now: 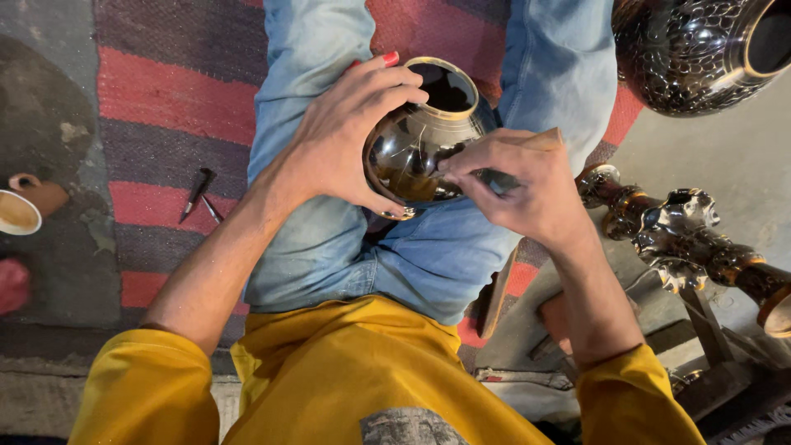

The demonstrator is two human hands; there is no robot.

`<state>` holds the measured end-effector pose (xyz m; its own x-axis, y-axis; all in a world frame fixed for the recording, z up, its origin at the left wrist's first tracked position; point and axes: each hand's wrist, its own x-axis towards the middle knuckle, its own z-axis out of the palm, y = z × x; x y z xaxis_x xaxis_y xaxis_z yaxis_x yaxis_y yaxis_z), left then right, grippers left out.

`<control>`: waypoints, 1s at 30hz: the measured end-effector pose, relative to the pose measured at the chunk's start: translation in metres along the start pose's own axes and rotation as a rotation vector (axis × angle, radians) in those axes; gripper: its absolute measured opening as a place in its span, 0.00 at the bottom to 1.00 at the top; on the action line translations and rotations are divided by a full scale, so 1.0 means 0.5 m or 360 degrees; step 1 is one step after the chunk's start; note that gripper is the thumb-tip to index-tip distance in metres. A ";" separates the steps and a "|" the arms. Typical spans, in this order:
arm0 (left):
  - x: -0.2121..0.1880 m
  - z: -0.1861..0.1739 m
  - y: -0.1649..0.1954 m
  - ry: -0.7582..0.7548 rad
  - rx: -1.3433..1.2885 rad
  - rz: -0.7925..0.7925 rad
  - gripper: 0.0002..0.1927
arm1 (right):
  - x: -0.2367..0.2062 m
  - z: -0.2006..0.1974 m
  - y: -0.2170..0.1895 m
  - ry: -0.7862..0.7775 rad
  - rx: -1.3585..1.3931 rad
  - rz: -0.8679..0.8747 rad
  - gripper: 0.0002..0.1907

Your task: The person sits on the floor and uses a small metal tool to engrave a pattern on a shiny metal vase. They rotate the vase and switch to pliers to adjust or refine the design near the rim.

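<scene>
Engraving a dark brass pot held on my lap.
The glossy round pot [416, 152], gold-rimmed mouth tilted away, rests on my jeans; my left hand [346, 136] wraps its side in a closed grip, my right hand [519, 185] pinches a wooden-handled tool [540, 140] against it. I'd judge steady bracing and short, light strokes work best.

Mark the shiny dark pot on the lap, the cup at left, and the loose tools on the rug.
Dark pot [408, 152], head view, glossy belly.
Cup [16, 213], head view, inside.
Loose tools [198, 191], head view, dark handle.
</scene>
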<state>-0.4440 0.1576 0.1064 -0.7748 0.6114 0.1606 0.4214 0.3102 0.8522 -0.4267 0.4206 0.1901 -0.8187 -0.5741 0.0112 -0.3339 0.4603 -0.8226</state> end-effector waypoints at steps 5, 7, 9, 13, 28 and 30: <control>0.004 0.005 0.000 0.0017 0.0017 0.0040 0.59 | -0.004 0.006 0.009 0.0069 0.0006 0.0085 0.09; 0.006 0.008 0.000 0.0010 0.0016 0.0042 0.59 | -0.008 0.004 0.013 0.0047 0.0024 0.0016 0.09; 0.008 0.010 -0.002 0.0006 0.0016 0.0044 0.59 | -0.013 -0.003 0.017 0.0011 0.0043 -0.0049 0.09; 0.010 0.012 0.001 0.0006 0.0015 0.0040 0.60 | -0.019 -0.011 0.021 -0.0039 0.0041 -0.0134 0.09; 0.014 0.022 0.000 0.0004 0.0047 0.0063 0.61 | -0.035 -0.009 0.033 -0.0008 0.0003 -0.0212 0.10; 0.015 0.022 0.000 -0.0003 0.0021 0.0067 0.60 | -0.036 -0.005 0.036 0.0012 0.0007 -0.0209 0.10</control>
<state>-0.4446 0.1700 0.1023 -0.7555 0.6254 0.1951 0.4598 0.2940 0.8380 -0.4192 0.4411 0.1765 -0.7715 -0.6242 0.1230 -0.4365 0.3787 -0.8161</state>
